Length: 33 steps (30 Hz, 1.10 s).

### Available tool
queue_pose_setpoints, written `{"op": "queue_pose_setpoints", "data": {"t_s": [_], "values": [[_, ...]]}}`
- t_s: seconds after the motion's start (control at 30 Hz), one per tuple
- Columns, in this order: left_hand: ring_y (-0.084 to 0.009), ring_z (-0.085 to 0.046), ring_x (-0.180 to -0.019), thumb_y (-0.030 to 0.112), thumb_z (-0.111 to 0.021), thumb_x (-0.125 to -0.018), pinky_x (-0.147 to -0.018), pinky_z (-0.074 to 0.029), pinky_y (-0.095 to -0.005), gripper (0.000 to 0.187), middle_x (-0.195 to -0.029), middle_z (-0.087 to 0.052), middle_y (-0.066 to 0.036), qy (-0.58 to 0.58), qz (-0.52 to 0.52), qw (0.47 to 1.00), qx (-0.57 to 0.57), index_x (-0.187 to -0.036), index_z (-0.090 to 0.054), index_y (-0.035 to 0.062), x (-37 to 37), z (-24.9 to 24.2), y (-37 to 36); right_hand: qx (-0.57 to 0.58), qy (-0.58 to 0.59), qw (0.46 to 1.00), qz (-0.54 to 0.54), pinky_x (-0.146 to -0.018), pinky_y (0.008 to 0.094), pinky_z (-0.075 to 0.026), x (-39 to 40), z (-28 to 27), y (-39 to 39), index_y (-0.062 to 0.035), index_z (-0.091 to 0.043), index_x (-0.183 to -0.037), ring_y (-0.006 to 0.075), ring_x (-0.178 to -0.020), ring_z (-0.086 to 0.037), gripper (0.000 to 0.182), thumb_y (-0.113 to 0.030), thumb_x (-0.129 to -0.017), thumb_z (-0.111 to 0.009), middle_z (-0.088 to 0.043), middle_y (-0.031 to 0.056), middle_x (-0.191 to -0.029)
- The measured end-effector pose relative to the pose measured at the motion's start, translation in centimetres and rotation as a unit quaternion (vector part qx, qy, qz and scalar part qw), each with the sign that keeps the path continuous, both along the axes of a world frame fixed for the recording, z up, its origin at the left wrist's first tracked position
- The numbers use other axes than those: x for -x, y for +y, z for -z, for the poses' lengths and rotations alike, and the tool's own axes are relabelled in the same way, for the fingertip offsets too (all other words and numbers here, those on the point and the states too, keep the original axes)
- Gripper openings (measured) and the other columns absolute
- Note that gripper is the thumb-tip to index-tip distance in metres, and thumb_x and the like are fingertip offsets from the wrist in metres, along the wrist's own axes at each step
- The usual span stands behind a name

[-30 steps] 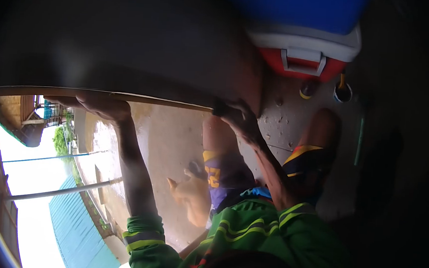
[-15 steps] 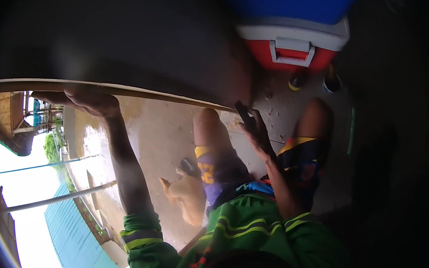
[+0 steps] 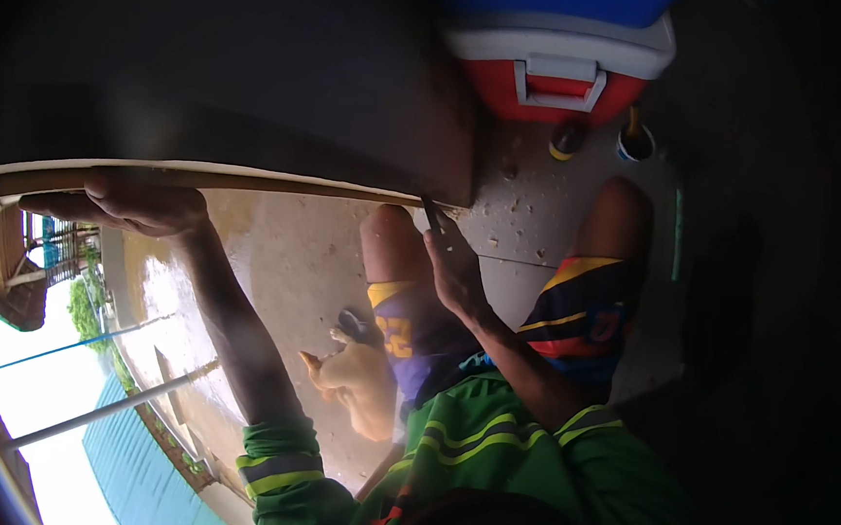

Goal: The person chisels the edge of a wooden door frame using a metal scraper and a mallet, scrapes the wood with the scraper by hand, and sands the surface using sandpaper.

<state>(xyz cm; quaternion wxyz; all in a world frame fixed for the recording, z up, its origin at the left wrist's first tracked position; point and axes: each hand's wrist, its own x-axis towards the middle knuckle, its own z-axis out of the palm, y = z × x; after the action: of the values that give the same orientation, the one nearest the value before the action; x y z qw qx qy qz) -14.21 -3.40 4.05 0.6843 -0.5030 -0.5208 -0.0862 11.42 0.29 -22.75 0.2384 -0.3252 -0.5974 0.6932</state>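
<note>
A large dark panel (image 3: 228, 83) with a pale, thin edge fills the upper left. My left hand (image 3: 142, 206) is at this edge on the far left, its thumb against the edge and its fingers stretched along the underside, holding the panel. Near the panel's right corner, my right hand (image 3: 454, 265) is closed on a small, dark, flat tool (image 3: 431, 214). The tool's upper end meets the edge; its exact kind is too dark to make out.
A red and white cooler (image 3: 560, 77) with a blue lid stands beyond the panel. Near it are a dark round container (image 3: 567, 139) and a small pot (image 3: 636, 143). Pale scraps dot the floor. A tan dog (image 3: 358, 390) lies beside my left leg.
My right hand has moved left with the tool, and its forearm is more slanted. My left hand appears slightly farther left and lower, as the whole view has shifted a little.
</note>
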Motion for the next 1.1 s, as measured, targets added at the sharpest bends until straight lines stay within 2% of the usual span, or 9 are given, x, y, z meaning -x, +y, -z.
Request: {"op": "queue_pose_setpoints", "data": {"t_s": [0.23,0.43,0.53,0.63,0.77,0.9,0.97,1.0,1.1], "values": [[-0.0450,-0.025,-0.137,0.063,-0.032,-0.090,-0.103,-0.037,-0.0625,0.074,-0.148,-0.020,-0.028,0.141,0.021,0.989,0.043,-0.148,-0.020,0.0201,0.6,-1.3,0.5,0.009,0.014,0.999,0.035,-0.094,0.0379,-0.043,0.9,-0.3,0.1,-0.0107,-0.040,-0.142,0.0353,-0.115,-0.055,0.046,-0.029,-0.100,-0.040,-0.055,0.0206,-0.127],[-0.0441,-0.023,-0.138,0.061,-0.027,-0.092,-0.106,-0.034,-0.0627,0.068,-0.149,-0.017,-0.028,0.009,-0.016,1.000,-0.005,-0.148,-0.019,0.0234,0.2,0.2,-0.2,0.016,0.033,0.999,0.013,-0.101,0.0360,-0.038,1.2,-0.2,0.6,-0.0044,-0.041,-0.140,0.0299,-0.126,-0.047,0.049,-0.031,-0.099,-0.044,-0.049,0.0184,-0.135],[-0.0449,-0.022,-0.138,0.059,-0.024,-0.093,-0.107,-0.031,-0.0629,0.065,-0.150,-0.015,-0.028,-0.026,0.003,0.999,-0.022,-0.149,-0.017,0.0258,0.9,0.7,-0.6,0.035,0.009,0.999,0.009,-0.091,0.0342,-0.045,0.5,-1.3,0.0,-0.0083,-0.042,-0.140,0.0290,-0.112,-0.057,0.048,-0.035,-0.100,-0.043,-0.056,0.0174,-0.125],[-0.0454,-0.022,-0.138,0.055,-0.020,-0.095,-0.107,-0.032,-0.0626,0.060,-0.150,-0.013,-0.027,0.106,-0.009,0.994,0.017,-0.149,-0.015,0.0278,0.4,-0.2,0.2,0.035,0.023,0.999,0.000,-0.085,0.0316,-0.045,0.8,-0.2,0.4,-0.0086,-0.041,-0.141,0.0250,-0.099,-0.059,0.049,-0.034,-0.100,-0.044,-0.058,0.0153,-0.119],[-0.0472,-0.019,-0.138,0.051,-0.016,-0.097,-0.106,-0.035,-0.0615,0.056,-0.151,-0.011,-0.026,0.057,-0.003,0.998,0.023,-0.149,-0.012,0.0307,0.8,0.1,-0.3,0.089,0.025,0.996,-0.018,-0.083,0.0317,-0.045,0.4,-2.0,0.3,-0.0092,-0.039,-0.143,0.0227,-0.092,-0.058,0.048,-0.030,-0.100,-0.044,-0.058,0.0141,-0.119],[-0.0472,-0.019,-0.138,0.053,-0.015,-0.096,-0.105,-0.037,-0.0600,0.057,-0.151,-0.011,-0.027,-0.081,0.029,0.996,-0.030,-0.149,-0.012,0.0312,0.1,1.0,0.1,0.082,0.064,0.995,0.003,-0.091,0.0335,-0.043,0.7,-1.6,-0.6,-0.0090,-0.038,-0.143,0.0270,-0.108,-0.057,0.047,-0.026,-0.100,-0.043,-0.054,0.0167,-0.128],[-0.0466,-0.018,-0.138,0.054,-0.015,-0.096,-0.105,-0.038,-0.0597,0.058,-0.150,-0.011,-0.028,-0.127,0.017,0.990,-0.059,-0.149,-0.012,0.0319,-0.1,1.5,0.1,0.077,0.082,0.993,0.019,-0.080,0.0291,-0.040,1.2,-1.3,-1.4,-0.0088,-0.038,-0.142,0.0197,-0.095,-0.050,0.047,-0.027,-0.100,-0.045,-0.048,0.0101,-0.111],[-0.0463,-0.018,-0.139,0.055,-0.015,-0.095,-0.105,-0.038,-0.0597,0.058,-0.150,-0.011,-0.028,-0.108,0.002,0.993,-0.056,-0.149,-0.013,0.0324,0.3,1.5,-0.1,0.073,0.086,0.993,0.032,-0.067,0.0241,-0.038,1.8,-0.7,-1.7,-0.0088,-0.038,-0.142,0.0111,-0.077,-0.044,0.048,-0.029,-0.099,-0.046,-0.044,0.0027,-0.092],[-0.0429,-0.019,-0.139,0.060,-0.017,-0.093,-0.106,-0.039,-0.0591,0.069,-0.149,-0.012,-0.028,-0.154,0.024,0.985,-0.071,-0.150,-0.013,0.0201,0.2,1.1,-0.2,0.094,0.087,0.990,0.052,-0.051,0.0188,-0.034,3.0,-0.9,-1.6,-0.0092,-0.036,-0.143,0.0019,-0.057,-0.037,0.050,-0.031,-0.099,-0.048,-0.040,-0.0053,-0.072]]}}
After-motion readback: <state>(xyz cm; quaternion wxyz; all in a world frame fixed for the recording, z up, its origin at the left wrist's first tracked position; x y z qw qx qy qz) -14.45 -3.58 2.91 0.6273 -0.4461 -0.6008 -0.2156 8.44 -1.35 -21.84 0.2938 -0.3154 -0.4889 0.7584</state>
